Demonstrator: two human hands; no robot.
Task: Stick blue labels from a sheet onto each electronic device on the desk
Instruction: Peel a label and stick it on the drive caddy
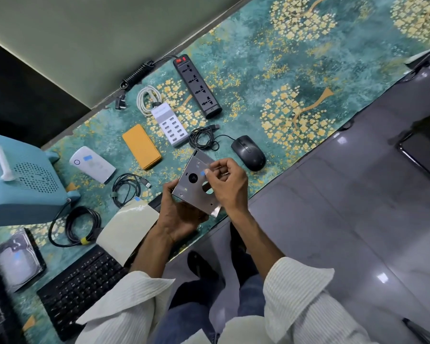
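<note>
My left hand [178, 217] grips a flat silver drive [193, 187] by its lower left corner, lifted over the desk's front edge. My right hand [227, 183] pinches a small blue label [203, 173] against the drive's top face. The label sheet [128, 225], pale and curled, lies on the desk left of my left hand. A white router [92, 164] and a hard disk [18, 259] each carry a blue label. An orange power bank [142, 146], white USB charger [170, 125], black power strip [197, 86] and black mouse [248, 152] lie beyond.
A teal box [23, 180] with a white handle stands at the left. A black keyboard [82, 286] sits near the front left. Coiled black cables [127, 188] lie among the devices. The teal floral desk mat [308, 78] stretches to the right; grey floor lies beyond the edge.
</note>
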